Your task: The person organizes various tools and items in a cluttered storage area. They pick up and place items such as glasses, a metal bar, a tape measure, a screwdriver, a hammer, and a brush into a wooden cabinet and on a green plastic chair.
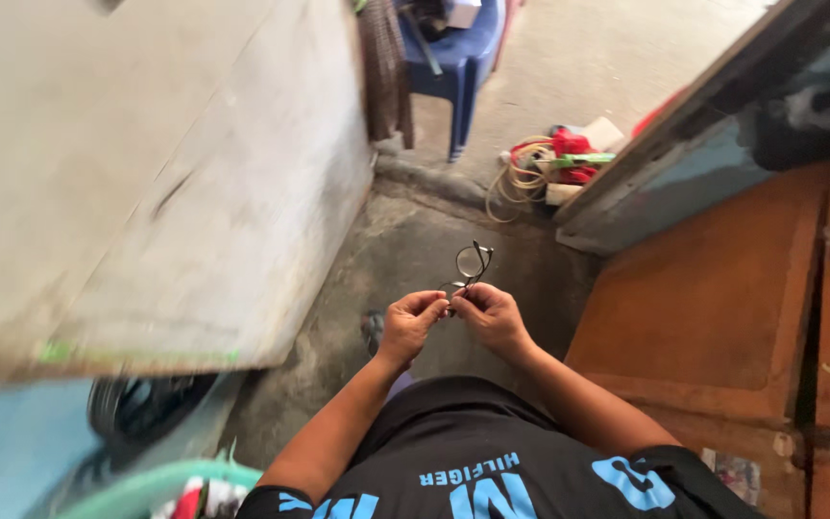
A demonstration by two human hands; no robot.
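We hold a pair of glasses (470, 265) out in front of us, above the floor (405, 250). Our left hand (411, 322) and right hand (488, 314) pinch the thin arm with closed fingers. The glasses look light and easy to break, so we think holding the frame, not the lens, is best.

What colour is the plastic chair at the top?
Blue plastic chair, clearest in the head view.

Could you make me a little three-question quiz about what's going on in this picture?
1. True or false: both hands, left hand and right hand, grip the dark-framed round-lens eyeglasses.
2. What stands at the top of the view? A) blue plastic chair B) metal ladder C) green bucket
3. Which colour is the wooden tabletop at the right?

Key: 1 true; 2 A; 3 orange-brown.
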